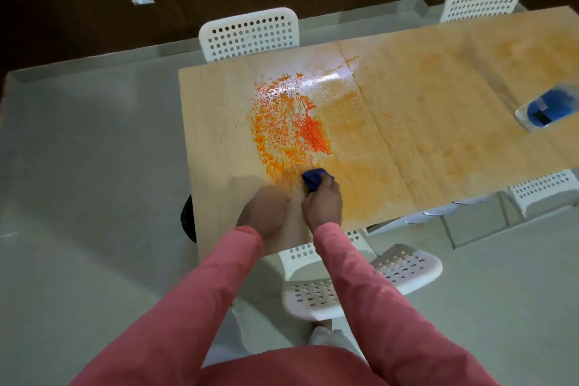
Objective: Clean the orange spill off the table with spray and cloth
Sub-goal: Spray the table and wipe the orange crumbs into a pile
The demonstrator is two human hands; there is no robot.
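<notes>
Orange spill [291, 125] lies beaded and wet at the table [213, 122] centre-left, largely unwiped (faint orange smears extend rightward), with right hand [322, 204] fingers clamped on the blue cloth [313, 180] at its near edge, left hand [266, 213] resting on the table, fingers indistinct.

Counts – 1 wooden table [438, 122], 1 orange spill [288, 122], 1 blue cloth [313, 179], 2 hands: left hand [266, 213] & right hand [322, 204]; 1 blue-labelled bottle [548, 110] lying far right – 4 white perforated chairs [250, 33] approx, some partly hidden
</notes>
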